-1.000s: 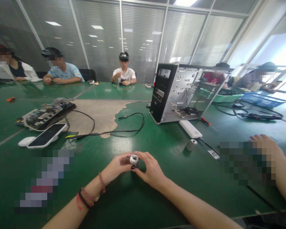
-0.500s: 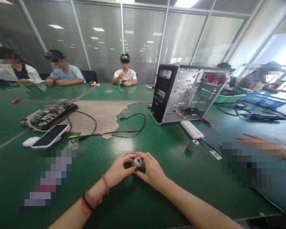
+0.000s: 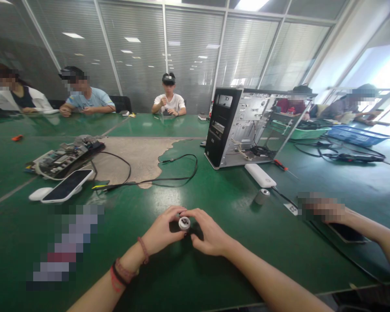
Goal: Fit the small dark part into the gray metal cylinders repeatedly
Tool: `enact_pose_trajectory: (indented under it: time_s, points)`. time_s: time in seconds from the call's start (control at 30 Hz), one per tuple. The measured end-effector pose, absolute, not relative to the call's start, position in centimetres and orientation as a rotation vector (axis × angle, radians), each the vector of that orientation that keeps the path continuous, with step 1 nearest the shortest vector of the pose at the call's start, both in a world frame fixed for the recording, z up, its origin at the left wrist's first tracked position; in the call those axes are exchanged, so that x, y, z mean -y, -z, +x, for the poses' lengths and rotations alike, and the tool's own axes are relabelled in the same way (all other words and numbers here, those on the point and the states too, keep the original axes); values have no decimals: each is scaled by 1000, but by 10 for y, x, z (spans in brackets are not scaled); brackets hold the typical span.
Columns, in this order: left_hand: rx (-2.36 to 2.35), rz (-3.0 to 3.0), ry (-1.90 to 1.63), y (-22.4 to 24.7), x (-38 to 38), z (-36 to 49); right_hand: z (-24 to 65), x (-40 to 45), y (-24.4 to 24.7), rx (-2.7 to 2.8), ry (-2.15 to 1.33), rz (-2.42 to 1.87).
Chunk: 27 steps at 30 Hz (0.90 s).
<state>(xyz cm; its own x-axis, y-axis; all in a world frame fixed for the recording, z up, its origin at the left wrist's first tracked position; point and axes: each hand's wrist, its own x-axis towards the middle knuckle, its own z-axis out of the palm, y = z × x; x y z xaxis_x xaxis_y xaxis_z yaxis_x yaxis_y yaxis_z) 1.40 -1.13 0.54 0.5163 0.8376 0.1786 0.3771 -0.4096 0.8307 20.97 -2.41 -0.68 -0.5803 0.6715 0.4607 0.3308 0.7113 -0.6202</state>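
A small metal cylinder (image 3: 184, 224) with a pale round top stands upright between my hands, low in the middle of the view. My left hand (image 3: 164, 232) has its thumb and fingers closed round the cylinder's left side. From the right, my right hand (image 3: 208, 232) curves toward it, its thumb and fingers apart and its fingertips near the far side of the top. A similar metal cylinder (image 3: 262, 196) stands on the green table (image 3: 227, 208) to the right, touched by neither hand.
An open computer case (image 3: 237, 128) stands at centre right, with a white power bank (image 3: 260, 175) and a screwdriver (image 3: 281, 165) before it. A phone (image 3: 68, 185), circuit boards (image 3: 68, 157) and cables lie left. Another person's hand (image 3: 325, 208) rests at right; people sit opposite.
My right hand's thumb has moved off the cylinder, opening a gap. The cylinder's top looks paler now. At right, the other person's hand has moved left and nearer, over a dark flat object.
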Motion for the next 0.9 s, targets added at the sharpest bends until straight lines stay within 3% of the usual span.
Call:
enact_pose_trajectory:
  time_s: [0.9]
  points:
    - [-1009, 2026, -748, -5, 11, 14, 200, 24, 7, 2086, -582, -743]
